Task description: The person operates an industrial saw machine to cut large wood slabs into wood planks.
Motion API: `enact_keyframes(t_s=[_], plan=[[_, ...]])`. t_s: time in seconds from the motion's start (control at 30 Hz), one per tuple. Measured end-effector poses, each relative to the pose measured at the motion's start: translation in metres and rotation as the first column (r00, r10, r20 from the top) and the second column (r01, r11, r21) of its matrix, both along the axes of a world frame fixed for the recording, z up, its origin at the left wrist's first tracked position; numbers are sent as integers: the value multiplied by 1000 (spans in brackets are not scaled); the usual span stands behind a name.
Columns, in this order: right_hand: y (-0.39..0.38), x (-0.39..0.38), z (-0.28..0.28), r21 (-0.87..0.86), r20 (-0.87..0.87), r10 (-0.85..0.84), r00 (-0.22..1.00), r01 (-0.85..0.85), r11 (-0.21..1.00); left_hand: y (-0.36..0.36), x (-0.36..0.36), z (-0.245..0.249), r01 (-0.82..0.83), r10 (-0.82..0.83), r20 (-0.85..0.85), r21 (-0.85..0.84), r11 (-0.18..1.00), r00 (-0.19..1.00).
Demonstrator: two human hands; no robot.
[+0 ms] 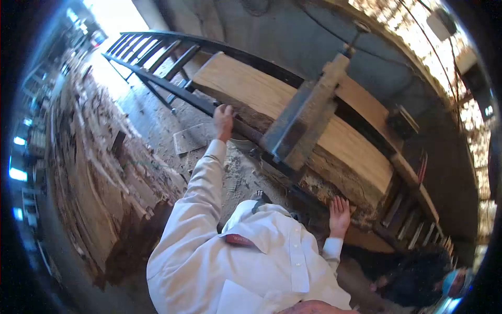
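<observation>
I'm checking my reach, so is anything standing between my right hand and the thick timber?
Nothing visible does: the right hand lies at the rough near side of the timber. The metal frame stands across the timber farther left, out of that hand's way.

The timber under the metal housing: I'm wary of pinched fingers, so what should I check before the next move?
1. Left hand out from under the housing: ok, it is at the frame rail, to one side.
2. Right hand out from under it too: ok, by the timber's rough side, fingers extended.
3. Timber running lengthwise along the frame: ok.
4. Housing's underside free of snags: cannot tell, hidden from view.
5. Second person clear of the timber's path: cannot tell, they are at lower right.
6. Floor swept: not ok, chips lie about.
</observation>
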State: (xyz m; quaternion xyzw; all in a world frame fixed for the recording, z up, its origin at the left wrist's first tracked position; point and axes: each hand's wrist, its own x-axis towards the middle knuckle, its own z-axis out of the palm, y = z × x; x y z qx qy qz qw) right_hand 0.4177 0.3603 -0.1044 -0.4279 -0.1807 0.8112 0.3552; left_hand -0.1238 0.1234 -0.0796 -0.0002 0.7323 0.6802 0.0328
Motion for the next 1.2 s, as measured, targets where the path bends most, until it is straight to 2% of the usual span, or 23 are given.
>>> enact_keyframes(t_s=[0.07,0.1,0.13,0.2,0.23,0.27,0.37,0.4,0.47,0.57,0.6,0.67,0.7,0.73,0.8,0.83,0.9,0.97,1.0,1.07,1.1,1.17,1.2], plan=[[7,-17,-5,-144,-135,-15,991,-5,990,-12,-51,-67,73,-84,79,132,989,993],[8,-30,-2,-200,-176,-49,983,13,980,-14,-52,-58,78,-140,208,279,957,968],[10,-38,-7,-183,-203,-21,979,-17,983,-18,-47,-43,62,-213,330,413,908,920],[14,-53,-15,-162,-217,-20,976,-16,987,-22,-42,-20,128,-356,392,501,856,848],[15,-64,-16,-159,-207,-44,977,11,987,-23,-54,-24,217,-487,419,544,811,766],[19,-71,-20,-214,-224,-87,971,38,976,-17,-60,-28,224,-527,466,560,798,711],[31,-84,-37,-278,-282,-178,943,98,956,-6,-70,-54,196,-553,557,573,796,620],[30,-89,-39,-284,-302,-199,932,111,952,-4,-67,-53,207,-523,558,531,822,644],[23,-97,-42,-234,-209,-255,944,205,950,-1,-63,-51,219,-457,557,442,870,694],[9,-94,-31,-118,-155,-304,940,288,950,-2,-45,-21,282,-498,537,435,855,681],[2,-89,-31,-77,-154,-317,936,308,948,-2,-38,-14,333,-495,507,379,864,706],[-3,-64,-32,57,-135,-307,942,317,947,4,-53,-32,329,-539,513,446,832,668],[-11,-55,-19,60,-107,-351,930,359,932,4,-56,-38,319,-556,519,478,818,649],[-20,-46,-5,64,-77,-394,916,399,915,3,-56,-46,339,-564,482,477,811,671],[-23,0,-15,133,-75,-341,937,348,928,3,-45,-46,370,-569,401,473,800,718],[-25,19,-21,168,-74,-312,947,320,932,4,-41,-44,324,-533,418,473,819,735],[-30,33,18,137,-7,-422,906,419,898,15,-30,-40,223,-455,449,479,849,769],[-21,72,5,122,-76,-447,891,453,883,27,-18,-45,230,-475,456,494,838,752],[-15,97,-12,425,227,-442,868,320,847,27,-18,-45,220,-469,453,499,838,758],[6,129,-16,426,277,-504,818,365,828,11,-23,-43,195,-446,441,506,840,778],[21,140,3,99,82,-571,817,564,820,4,-25,-40,195,-448,433,514,836,782],[38,149,37,70,253,-633,732,639,766,-9,-14,-41,224,-473,419,518,826,775],[45,162,32,194,232,-564,792,531,825,-12,-1,-37,247,-496,416,521,817,762]])
